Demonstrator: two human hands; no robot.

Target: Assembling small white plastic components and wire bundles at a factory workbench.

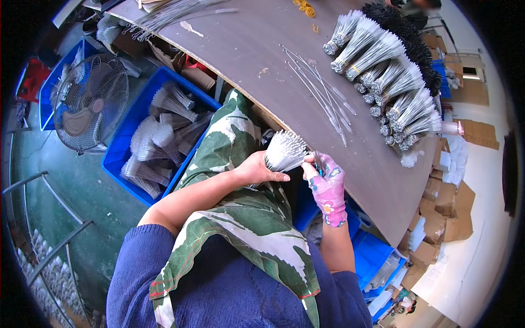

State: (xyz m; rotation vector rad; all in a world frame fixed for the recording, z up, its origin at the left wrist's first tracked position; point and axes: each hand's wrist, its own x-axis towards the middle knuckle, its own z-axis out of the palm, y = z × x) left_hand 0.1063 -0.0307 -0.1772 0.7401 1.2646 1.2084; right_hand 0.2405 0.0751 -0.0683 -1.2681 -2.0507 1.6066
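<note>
My left hand, bare, is wrapped round a bundle of thin white-bristled wire brushes above my lap, their white tips fanned toward me and upward. Close against the bundle's right side is my right hand, in a pink flowered fingerless glove. Its fingers are closed on a small dark tool with a blue-green part; most of it is hidden by the fingers, so its kind cannot be told. Several loose wire brushes lie on the grey-brown table beyond my hands.
Tied bundles of white brushes line the table's far right, with black ones behind. More wires lie at the far left. A blue crate of brush bundles and a standing fan are left; cardboard boxes are right.
</note>
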